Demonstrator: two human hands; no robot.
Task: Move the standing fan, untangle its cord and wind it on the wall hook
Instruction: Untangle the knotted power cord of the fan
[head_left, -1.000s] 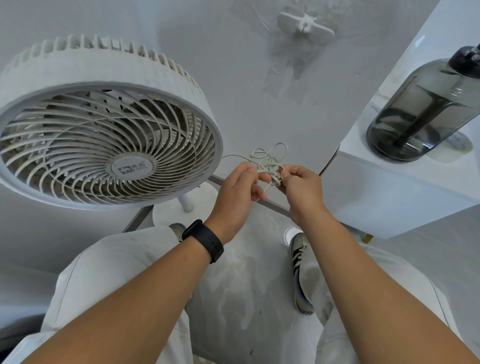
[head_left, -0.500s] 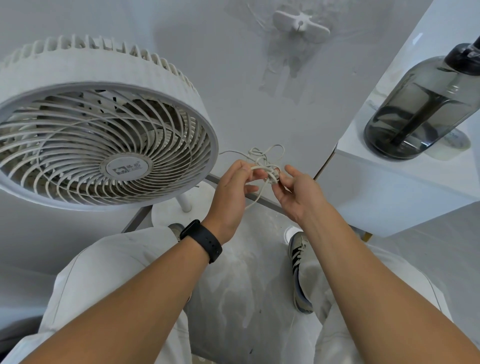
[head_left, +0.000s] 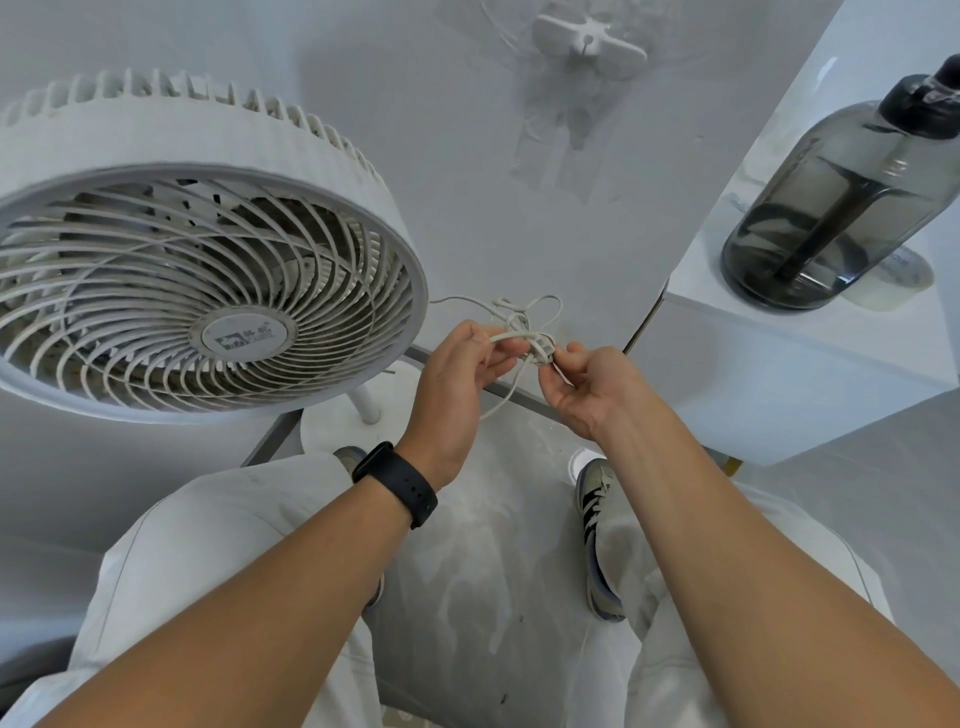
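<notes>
left hand (head_left: 457, 379) pinches tangled cord (head_left: 519, 327) | right hand (head_left: 587, 384) pinches same knot | fan (head_left: 197, 270) just left | wall hook (head_left: 589, 44) above, bare

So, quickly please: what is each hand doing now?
Left hand: pinches the tangled cord.
Right hand: pinches the same cord at the knot.

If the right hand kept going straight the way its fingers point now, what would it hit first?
The right hand points up-left into the cord tangle it already pinches; just beyond are the left hand's fingers. Those come first, probably well before the fan, though depth is unclear.
</notes>
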